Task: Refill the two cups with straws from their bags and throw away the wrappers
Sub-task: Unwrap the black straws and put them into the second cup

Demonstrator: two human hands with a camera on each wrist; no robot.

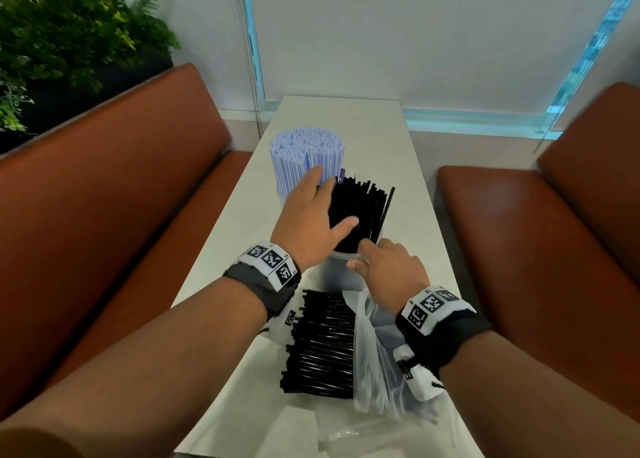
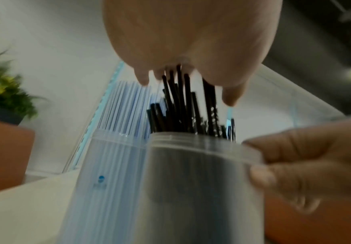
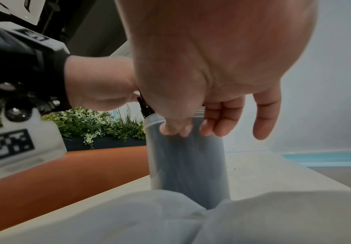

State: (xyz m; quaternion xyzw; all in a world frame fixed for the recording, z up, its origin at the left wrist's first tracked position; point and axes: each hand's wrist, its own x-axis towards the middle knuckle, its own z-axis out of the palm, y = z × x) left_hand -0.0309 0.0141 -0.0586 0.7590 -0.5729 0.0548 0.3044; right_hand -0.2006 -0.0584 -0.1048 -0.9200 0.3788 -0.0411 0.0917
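A clear cup [image 1: 341, 257] of black straws [image 1: 362, 211] stands mid-table, with several straws leaning out to the right. My left hand [image 1: 311, 211] lies flat on the straw tops, fingers spread; the left wrist view shows the palm [image 2: 191, 41] touching the black straws [image 2: 181, 102]. My right hand [image 1: 377, 263] grips the cup's near rim, and its fingers [image 3: 212, 125] curl round the cup [image 3: 187, 165]. Behind it stands a second cup [image 2: 107, 156], packed with blue-striped white straws [image 1: 306, 156]. A loose pile of black straws [image 1: 322, 343] lies near me.
A crumpled clear plastic bag [image 1: 372, 346] lies beside the pile under my right wrist, and another clear wrapper [image 1: 360, 437] rests at the table's near edge. Brown bench seats [image 1: 121, 215] flank the narrow white table [image 1: 408, 166]. Plants [image 1: 62, 34] stand at the back left.
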